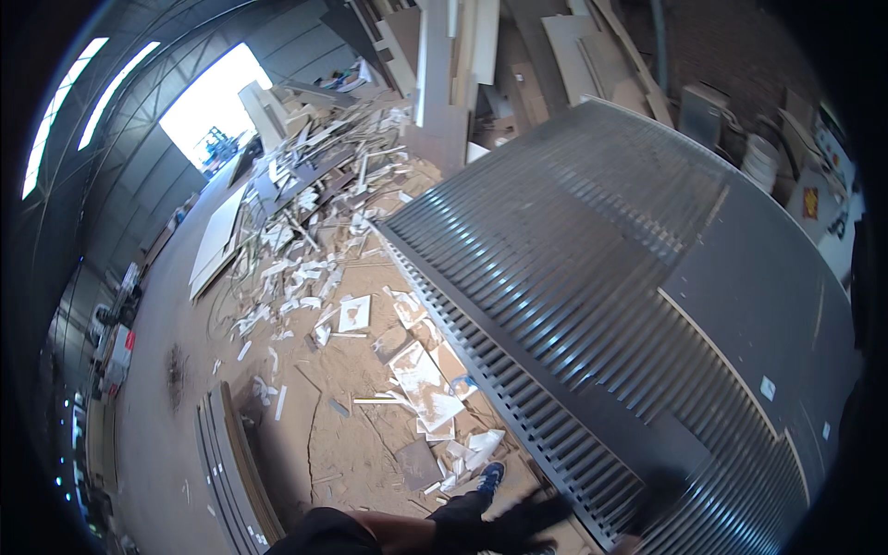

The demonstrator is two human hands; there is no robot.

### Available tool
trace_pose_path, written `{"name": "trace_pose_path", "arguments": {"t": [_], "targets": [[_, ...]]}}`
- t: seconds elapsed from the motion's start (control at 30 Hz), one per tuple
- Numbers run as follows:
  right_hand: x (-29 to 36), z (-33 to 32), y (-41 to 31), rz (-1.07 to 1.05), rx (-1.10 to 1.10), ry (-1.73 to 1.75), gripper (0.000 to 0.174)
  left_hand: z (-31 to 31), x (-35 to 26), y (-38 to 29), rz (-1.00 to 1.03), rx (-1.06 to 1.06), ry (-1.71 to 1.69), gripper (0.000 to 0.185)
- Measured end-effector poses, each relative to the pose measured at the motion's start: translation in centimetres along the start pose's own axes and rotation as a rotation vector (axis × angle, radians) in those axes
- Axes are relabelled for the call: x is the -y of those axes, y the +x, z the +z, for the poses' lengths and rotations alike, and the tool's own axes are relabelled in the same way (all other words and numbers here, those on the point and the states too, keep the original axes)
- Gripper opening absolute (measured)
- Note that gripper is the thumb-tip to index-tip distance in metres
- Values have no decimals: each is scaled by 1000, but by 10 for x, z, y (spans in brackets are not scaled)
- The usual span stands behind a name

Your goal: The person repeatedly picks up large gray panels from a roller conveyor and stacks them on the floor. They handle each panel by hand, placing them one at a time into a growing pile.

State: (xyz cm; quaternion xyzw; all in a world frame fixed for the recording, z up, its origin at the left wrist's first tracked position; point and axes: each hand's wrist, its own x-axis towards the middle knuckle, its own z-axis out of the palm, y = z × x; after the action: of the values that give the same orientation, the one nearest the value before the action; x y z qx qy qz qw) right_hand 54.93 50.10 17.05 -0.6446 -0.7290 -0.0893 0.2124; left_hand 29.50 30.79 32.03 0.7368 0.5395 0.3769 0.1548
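My left hand [531, 519], in a black glove, is low in the view beside the near edge of a metal roller table [499, 243]. Its fingers look spread, with nothing seen in them. Over the rollers is my right hand [664, 489], also dark-gloved and badly blurred. It is at the near end of a narrow dark grey board [555, 378] that lies along the rollers; whether it grips the board I cannot tell. Farther right, a large dark grey panel [770, 291] with small white labels covers part of the table.
Offcuts and scraps [298, 201] are heaped on the dusty floor ahead. White board pieces [423, 385] lie beside the table, near my shoe [491, 477]. A stack of boards [225, 465] stands at left. Tall panels [444, 76] lean behind the table. A control panel [829, 149] is at far right.
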Motion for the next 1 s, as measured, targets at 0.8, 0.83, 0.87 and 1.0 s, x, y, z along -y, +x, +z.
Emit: {"name": "trace_pose_path", "arguments": {"t": [0.8, 0.83, 0.87, 1.0], "targets": [[-1, 6, 228, -159, 174, 90, 64, 67, 163, 185, -197, 233, 490, 56], [5, -1, 254, -103, 218, 148, 66, 67, 164, 181, -188, 209, 532, 56], [6, -11, 280, -94, 207, 278, 66, 66, 168, 179, -136, 155, 567, 55], [-26, 27, 296, 43, 86, 373, 47, 65, 157, 188, -147, 220, 622, 53]]}}
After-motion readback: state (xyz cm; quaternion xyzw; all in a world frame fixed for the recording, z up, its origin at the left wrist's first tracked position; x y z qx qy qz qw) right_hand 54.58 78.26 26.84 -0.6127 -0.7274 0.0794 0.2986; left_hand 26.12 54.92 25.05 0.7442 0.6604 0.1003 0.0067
